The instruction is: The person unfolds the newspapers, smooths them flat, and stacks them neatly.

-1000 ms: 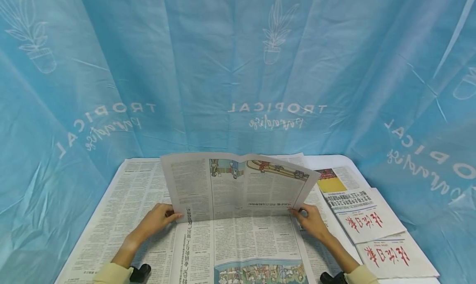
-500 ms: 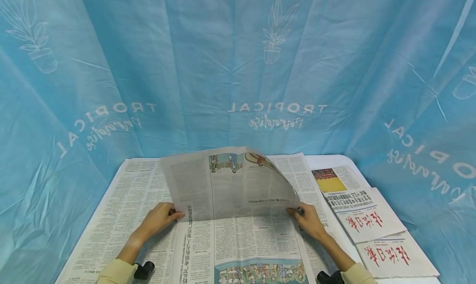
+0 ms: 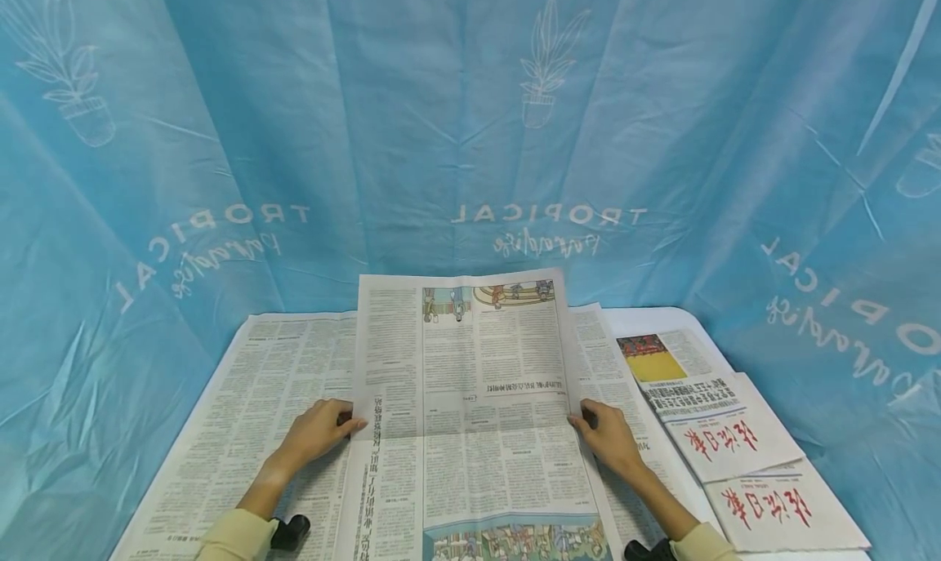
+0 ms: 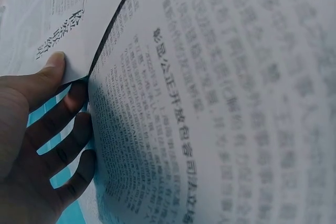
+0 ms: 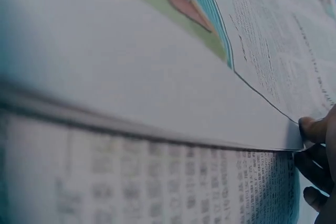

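Note:
A printed newspaper (image 3: 470, 455) with coloured cartoon strips is spread out in front of me, raised off the sheets under it. At its left edge my left hand (image 3: 319, 434) pinches the paper; the left wrist view shows the thumb (image 4: 55, 64) on top and the fingers underneath. My right hand (image 3: 610, 438) pinches the opposite edge, and in the right wrist view its thumb (image 5: 313, 129) lies over the sheet. The far half of the newspaper stretches away from the hands, its top edge overlapping the blue curtain in the head view.
More newspaper sheets (image 3: 272, 381) cover the table beneath. To the right lie two folded newspapers (image 3: 724, 422) with red titles, partly overlapping, and a page with a yellow and red picture (image 3: 650, 357). A blue curtain (image 3: 470, 136) hangs behind the white table (image 3: 680, 320).
The far half of the newspaper, earlier folded up toward me and then curling at its right corner, has swung away and now lies open. Both hands stay at about the same places.

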`<act>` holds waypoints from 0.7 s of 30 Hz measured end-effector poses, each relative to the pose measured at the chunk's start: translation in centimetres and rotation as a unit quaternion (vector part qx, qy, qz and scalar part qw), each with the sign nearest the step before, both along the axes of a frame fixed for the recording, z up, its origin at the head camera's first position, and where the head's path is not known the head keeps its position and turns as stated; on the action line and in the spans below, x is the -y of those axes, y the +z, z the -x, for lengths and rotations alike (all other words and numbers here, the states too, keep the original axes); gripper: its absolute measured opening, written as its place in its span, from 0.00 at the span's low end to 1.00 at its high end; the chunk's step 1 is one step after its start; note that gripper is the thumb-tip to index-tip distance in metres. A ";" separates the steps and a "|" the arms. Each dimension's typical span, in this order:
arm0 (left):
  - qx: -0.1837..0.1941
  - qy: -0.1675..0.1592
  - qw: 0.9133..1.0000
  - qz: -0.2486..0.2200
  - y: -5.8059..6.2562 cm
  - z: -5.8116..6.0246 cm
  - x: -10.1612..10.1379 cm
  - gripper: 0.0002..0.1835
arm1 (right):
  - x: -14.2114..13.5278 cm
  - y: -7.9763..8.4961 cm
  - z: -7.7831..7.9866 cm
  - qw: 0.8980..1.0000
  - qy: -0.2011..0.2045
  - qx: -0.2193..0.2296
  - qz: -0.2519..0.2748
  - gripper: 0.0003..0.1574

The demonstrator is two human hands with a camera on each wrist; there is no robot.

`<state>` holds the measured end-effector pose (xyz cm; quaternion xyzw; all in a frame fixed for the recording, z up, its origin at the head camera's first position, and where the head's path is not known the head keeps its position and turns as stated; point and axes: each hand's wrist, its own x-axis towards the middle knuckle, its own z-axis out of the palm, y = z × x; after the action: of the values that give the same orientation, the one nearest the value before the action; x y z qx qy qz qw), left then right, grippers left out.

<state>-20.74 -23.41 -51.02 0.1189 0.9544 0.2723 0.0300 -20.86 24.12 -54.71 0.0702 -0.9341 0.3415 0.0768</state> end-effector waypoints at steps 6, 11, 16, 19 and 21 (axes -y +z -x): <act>0.006 0.007 1.000 0.010 -0.3 0.2 -0.2 0.12 | 0.1 0.1 0.0 1.000 -0.011 0.009 -0.017 0.06; 0.012 0.011 1.000 0.013 -0.3 0.3 -0.2 0.13 | 0.3 0.2 0.1 0.999 -0.029 0.004 -0.029 0.05; 0.005 0.009 1.000 0.020 -0.3 0.4 -0.2 0.17 | 0.3 0.2 0.0 0.998 -0.046 -0.002 -0.047 0.06; 0.001 0.005 1.000 0.023 -0.4 0.5 -0.1 0.18 | 0.4 0.2 0.0 0.997 -0.054 0.001 -0.056 0.08; 0.002 0.004 1.000 0.026 -0.5 0.6 -0.1 0.18 | 0.4 0.3 -0.1 0.997 -0.057 0.003 -0.059 0.08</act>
<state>-21.34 -23.30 -51.51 0.1140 0.9615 0.2479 0.0336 -20.80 23.73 -54.44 0.0199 -0.9554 0.2808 0.0889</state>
